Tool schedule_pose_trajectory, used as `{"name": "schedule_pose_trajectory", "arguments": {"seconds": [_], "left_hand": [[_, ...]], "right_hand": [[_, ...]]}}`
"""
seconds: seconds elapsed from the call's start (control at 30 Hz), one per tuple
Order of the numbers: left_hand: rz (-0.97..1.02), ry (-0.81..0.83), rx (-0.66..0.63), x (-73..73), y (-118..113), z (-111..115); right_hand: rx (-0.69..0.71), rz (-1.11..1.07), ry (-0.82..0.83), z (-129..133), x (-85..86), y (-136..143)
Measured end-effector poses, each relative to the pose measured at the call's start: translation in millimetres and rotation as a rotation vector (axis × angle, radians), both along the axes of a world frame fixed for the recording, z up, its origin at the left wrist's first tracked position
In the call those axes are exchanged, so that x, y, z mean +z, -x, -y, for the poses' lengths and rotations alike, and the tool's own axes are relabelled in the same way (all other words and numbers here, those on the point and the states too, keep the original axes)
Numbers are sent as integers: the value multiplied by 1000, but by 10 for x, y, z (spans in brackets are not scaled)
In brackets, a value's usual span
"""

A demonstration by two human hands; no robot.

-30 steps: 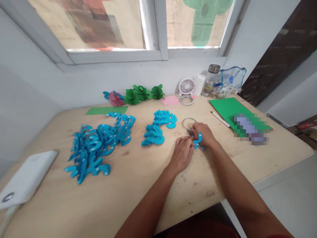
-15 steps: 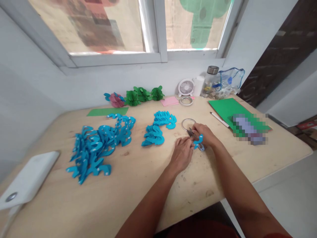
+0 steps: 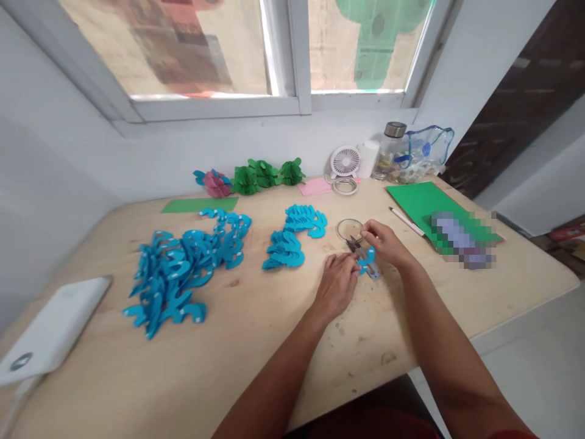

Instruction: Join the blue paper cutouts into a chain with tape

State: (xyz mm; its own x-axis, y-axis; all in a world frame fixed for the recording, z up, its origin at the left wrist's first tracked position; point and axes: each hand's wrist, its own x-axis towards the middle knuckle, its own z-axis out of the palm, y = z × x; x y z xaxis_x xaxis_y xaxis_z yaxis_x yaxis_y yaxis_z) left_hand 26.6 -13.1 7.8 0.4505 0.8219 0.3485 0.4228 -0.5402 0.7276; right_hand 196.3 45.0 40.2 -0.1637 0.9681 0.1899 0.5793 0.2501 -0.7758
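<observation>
A curved blue paper cutout [image 3: 369, 256] with small white patches is at the fingertips of my left hand [image 3: 338, 283], which is closed on its left edge. Beneath the cutout, small snips [image 3: 373, 270] lie on the table, their dark blades pointing up and left. My right hand [image 3: 382, 242] hovers just above and right of them, thumb and forefinger pinched together. Whatever is in that pinch is too small to make out. By those fingertips lies a thin tape ring [image 3: 339, 230].
Stacked blue cutouts [image 3: 284, 250] sit left of my hands, with a larger blue pile [image 3: 183, 262] beyond. A white power bank [image 3: 68, 323] lies far left. Green sheets [image 3: 425, 201] and a white pen [image 3: 406, 221] are right. A small fan [image 3: 346, 162] and glass bottle [image 3: 389, 152] stand behind.
My right hand has lifted off the snips and moved slightly up and right, exposing them on the table. The left hand stays by the blue cutout.
</observation>
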Motion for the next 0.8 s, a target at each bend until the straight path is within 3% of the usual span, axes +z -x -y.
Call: {"name": "schedule_pose_trajectory", "arguments": {"seconds": [0.23, 0.4, 0.57, 0.8], "left_hand": [[553, 312, 260, -98, 62, -99], [877, 522, 418, -32, 122, -156], [952, 550, 484, 19, 144, -174], [911, 489, 477, -38, 136, -196]], "right_hand": [[36, -461, 192, 24, -2, 179], [127, -648, 311, 100, -12, 388], [189, -664, 363, 185, -2, 579], [274, -727, 371, 244, 2, 718]]}}
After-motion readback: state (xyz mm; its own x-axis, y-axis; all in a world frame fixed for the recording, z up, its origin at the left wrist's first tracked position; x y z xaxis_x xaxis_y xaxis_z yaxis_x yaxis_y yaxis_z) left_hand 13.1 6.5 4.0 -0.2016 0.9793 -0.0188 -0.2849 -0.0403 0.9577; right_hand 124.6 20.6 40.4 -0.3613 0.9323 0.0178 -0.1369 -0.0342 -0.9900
